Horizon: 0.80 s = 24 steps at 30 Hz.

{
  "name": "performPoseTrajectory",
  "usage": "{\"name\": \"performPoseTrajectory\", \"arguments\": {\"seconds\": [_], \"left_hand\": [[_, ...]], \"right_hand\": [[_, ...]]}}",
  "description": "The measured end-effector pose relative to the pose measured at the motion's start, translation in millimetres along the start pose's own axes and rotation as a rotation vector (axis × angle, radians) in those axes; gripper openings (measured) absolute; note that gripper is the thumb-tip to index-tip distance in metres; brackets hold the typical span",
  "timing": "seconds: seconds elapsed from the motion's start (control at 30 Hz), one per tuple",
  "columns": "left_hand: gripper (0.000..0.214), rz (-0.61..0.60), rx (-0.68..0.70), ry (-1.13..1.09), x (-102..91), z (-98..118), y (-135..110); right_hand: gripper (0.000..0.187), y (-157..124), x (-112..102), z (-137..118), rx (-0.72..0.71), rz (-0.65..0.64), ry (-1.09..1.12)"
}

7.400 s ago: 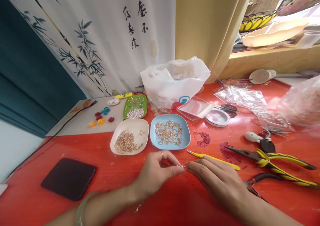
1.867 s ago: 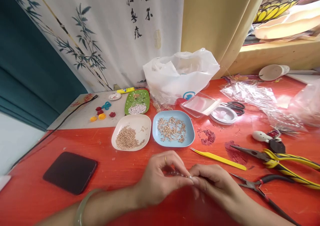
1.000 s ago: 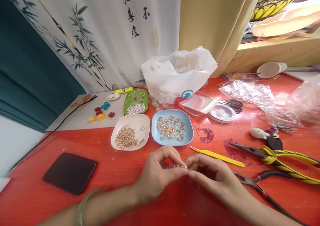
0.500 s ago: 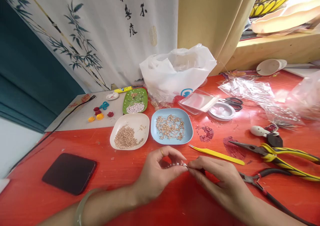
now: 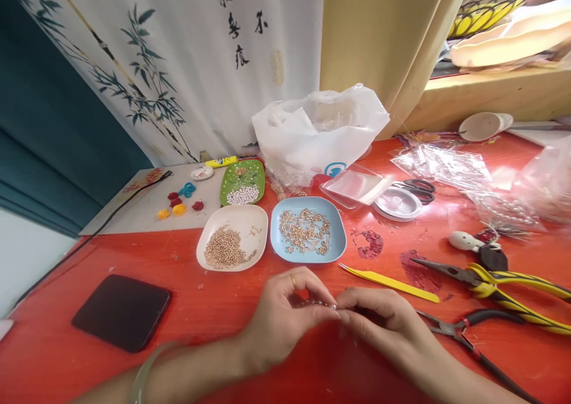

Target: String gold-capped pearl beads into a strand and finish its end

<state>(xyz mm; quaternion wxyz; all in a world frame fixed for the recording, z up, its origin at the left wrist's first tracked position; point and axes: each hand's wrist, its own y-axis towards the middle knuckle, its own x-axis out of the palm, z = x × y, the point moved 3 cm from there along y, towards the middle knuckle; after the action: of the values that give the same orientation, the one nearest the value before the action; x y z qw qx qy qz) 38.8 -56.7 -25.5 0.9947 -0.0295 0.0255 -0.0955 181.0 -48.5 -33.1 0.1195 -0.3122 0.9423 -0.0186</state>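
Note:
My left hand [image 5: 281,315] and my right hand [image 5: 386,323] meet just above the red table [image 5: 187,309], fingertips pinched together. Between them runs a short string of small pale beads [image 5: 322,303]; the left thumb and forefinger pinch it, and the right fingertips close on its end. A ring sits on a left finger and a pale green bangle [image 5: 141,375] on the left wrist. Just beyond the hands stand a blue dish [image 5: 307,232] of gold findings and a white dish [image 5: 232,244] of small gold beads.
Yellow tweezers [image 5: 390,282], yellow-handled pliers [image 5: 495,285] and black-handled pliers [image 5: 473,332] lie to the right. A black phone [image 5: 121,310] lies at left. Further back are a green dish [image 5: 243,182] of pearls, a white plastic bag [image 5: 319,133], scissors [image 5: 417,188] and clear packets [image 5: 441,163].
Both hands stay pinched together at the same spot. The right fingers have curled in closer over the end of the bead string than half a second ago. Nothing on the table has moved.

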Motion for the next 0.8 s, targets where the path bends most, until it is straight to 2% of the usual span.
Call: {"name": "performPoseTrajectory", "arguments": {"seconds": [0.3, 0.4, 0.5, 0.6, 0.67, 0.8], "left_hand": [[0.011, -0.029, 0.014, -0.093, 1.0, -2.9, 1.9], [0.011, -0.021, 0.068, -0.023, -0.8, -2.1, 1.6], [0.021, 0.016, 0.159, 0.062, -4.0, 0.0, -0.1], [0.015, 0.069, 0.226, 0.106, -7.2, 2.9, -2.2], [0.006, 0.081, 0.189, 0.107, -7.9, 3.4, -2.4], [0.011, 0.059, -0.033, 0.081, -6.6, -0.2, -0.2]], "right_hand": [[0.031, 2.0, 0.5, 5.3, 0.113, -0.072, 0.241], [0.028, 2.1, -1.5, 6.2, 0.126, -0.053, 0.282], [0.025, 3.0, -3.9, 6.7, 0.133, -0.012, 0.334], [0.024, 4.7, -5.9, 6.6, 0.138, 0.019, 0.357], [0.024, 5.4, -7.0, 5.9, 0.135, 0.036, 0.336], [0.023, 4.4, -8.3, 3.0, 0.101, 0.082, 0.237]]}}
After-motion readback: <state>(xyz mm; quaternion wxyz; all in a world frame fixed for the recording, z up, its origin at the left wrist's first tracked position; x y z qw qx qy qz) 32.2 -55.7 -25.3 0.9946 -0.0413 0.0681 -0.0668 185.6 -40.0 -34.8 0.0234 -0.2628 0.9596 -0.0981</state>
